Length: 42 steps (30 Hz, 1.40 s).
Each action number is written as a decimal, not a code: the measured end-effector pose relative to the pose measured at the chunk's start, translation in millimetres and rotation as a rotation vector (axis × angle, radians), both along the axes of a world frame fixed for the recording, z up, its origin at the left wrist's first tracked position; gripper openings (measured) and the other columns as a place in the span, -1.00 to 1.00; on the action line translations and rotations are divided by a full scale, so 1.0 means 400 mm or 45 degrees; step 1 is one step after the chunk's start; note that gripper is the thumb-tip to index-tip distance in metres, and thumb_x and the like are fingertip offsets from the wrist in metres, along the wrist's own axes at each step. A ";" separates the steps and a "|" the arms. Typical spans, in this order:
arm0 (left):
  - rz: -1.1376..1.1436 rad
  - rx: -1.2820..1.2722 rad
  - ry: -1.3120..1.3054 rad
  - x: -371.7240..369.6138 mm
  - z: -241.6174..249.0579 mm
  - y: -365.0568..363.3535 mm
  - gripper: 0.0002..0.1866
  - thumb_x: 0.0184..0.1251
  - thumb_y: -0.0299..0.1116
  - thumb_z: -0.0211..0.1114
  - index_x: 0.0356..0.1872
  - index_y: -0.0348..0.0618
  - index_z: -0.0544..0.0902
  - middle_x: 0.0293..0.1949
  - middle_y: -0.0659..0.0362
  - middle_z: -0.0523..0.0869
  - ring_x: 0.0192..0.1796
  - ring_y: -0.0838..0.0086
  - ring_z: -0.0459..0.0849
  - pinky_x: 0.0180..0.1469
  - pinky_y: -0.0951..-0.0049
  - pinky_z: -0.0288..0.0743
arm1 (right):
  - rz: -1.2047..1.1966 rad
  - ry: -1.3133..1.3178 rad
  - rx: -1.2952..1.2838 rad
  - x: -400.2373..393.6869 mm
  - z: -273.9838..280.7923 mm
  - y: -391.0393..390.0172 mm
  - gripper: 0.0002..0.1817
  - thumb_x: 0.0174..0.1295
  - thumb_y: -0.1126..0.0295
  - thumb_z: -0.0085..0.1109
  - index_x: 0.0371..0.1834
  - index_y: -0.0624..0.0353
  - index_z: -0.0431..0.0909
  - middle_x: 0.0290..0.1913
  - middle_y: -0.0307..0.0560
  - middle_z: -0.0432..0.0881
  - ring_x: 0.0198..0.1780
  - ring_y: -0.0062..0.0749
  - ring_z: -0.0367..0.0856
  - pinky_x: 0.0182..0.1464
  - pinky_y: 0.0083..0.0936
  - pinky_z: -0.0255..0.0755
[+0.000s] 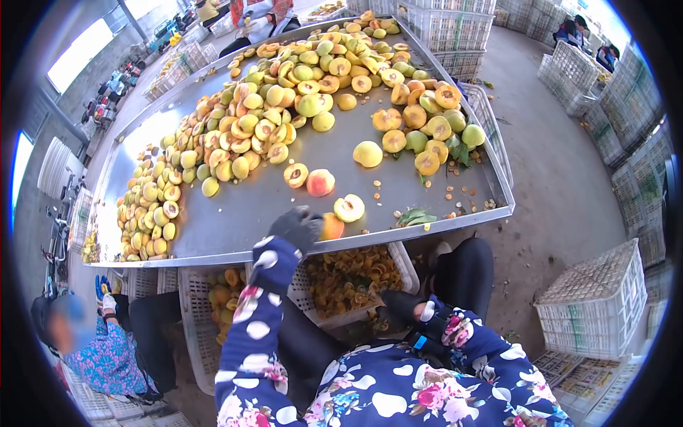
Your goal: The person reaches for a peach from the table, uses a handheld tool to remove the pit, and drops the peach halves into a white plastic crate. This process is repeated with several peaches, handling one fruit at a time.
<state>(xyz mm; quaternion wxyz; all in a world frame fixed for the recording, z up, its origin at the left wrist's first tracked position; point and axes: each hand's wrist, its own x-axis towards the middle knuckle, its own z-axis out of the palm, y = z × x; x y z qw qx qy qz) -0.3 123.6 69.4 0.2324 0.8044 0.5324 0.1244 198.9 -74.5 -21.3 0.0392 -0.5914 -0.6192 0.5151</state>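
Note:
My left hand (297,226), in a dark glove, is over the front edge of the metal table (398,231). Its fingers are curled in beside an orange-yellow peach (332,227); whether they grip it is hard to make out. Just beyond lies a peach half (348,208), cut side up. A red-blushed peach (320,182) and another cut half with its pit (295,175) sit farther in. My right hand (400,306), also dark-gloved, is low by my knee, above the right side of a crate (403,267) of peach pieces (352,279). Its fingers are too indistinct to read.
Peaches and halves (249,128) are heaped across the table, with more (427,124) at right. Leaves (415,217) and loose pits lie near the front edge. A co-worker (107,349) sits at left, another person (260,18) at the far end. White crates (590,306) stand at right.

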 end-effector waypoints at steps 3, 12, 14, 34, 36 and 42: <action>0.099 -0.203 0.405 0.131 0.002 0.035 -0.41 -0.11 0.12 0.29 -0.24 -0.24 0.59 -0.29 -0.01 0.65 -0.15 0.15 0.59 -0.04 0.35 0.42 | 0.028 -0.031 0.120 0.010 -0.044 -0.009 -0.60 0.07 0.24 0.08 -0.12 0.31 0.38 -0.33 0.25 0.56 -0.29 0.07 0.57 -0.28 -0.17 0.44; 0.101 -1.254 -1.203 0.007 0.023 0.046 -0.45 -0.08 -0.32 0.29 -0.01 -0.35 0.40 -0.05 -0.06 0.53 -0.12 0.13 0.57 0.04 0.08 0.43 | -0.466 0.714 -0.297 0.024 0.064 0.012 -0.66 0.13 0.28 0.09 -0.12 0.22 0.29 -0.45 -0.02 0.51 -0.56 -0.30 0.51 -0.56 -0.44 0.38; -0.175 -1.446 -1.951 -0.016 0.065 -0.027 -0.52 0.07 -0.48 0.14 0.07 -0.39 0.30 0.04 -0.11 0.44 0.02 0.06 0.48 0.14 -0.11 0.29 | -0.573 0.976 -0.415 0.030 0.171 0.018 -0.68 0.16 0.28 0.09 -0.12 0.18 0.27 -0.49 -0.14 0.47 -0.64 -0.49 0.44 -0.63 -0.57 0.36; 0.105 -1.061 -2.093 0.056 0.079 -0.350 -0.52 0.24 -0.22 -0.05 0.12 -0.32 0.33 0.14 0.03 0.41 0.18 0.24 0.37 0.25 0.24 0.19 | -0.647 0.972 0.120 -0.066 0.305 0.021 -0.68 0.11 0.39 0.12 -0.10 0.22 0.30 -0.48 -0.20 0.42 -0.55 -0.65 0.37 -0.59 -0.66 0.27; 0.080 -1.031 -2.069 0.055 0.082 -0.357 -0.49 0.22 -0.21 -0.03 0.14 -0.31 0.31 0.15 0.03 0.40 0.19 0.23 0.36 0.26 0.23 0.17 | -0.621 0.938 0.188 -0.065 0.293 0.020 -0.68 0.11 0.41 0.12 -0.10 0.22 0.29 -0.48 -0.19 0.42 -0.55 -0.65 0.37 -0.58 -0.66 0.27; 0.180 -1.387 -2.355 0.048 0.056 -0.363 -0.45 0.18 -0.24 0.02 0.18 -0.29 0.27 0.15 0.03 0.39 0.20 0.23 0.35 0.26 0.24 0.18 | -0.656 1.037 0.084 -0.065 0.300 0.010 -0.65 0.09 0.44 0.13 -0.06 0.23 0.30 -0.46 -0.20 0.43 -0.55 -0.66 0.37 -0.57 -0.68 0.28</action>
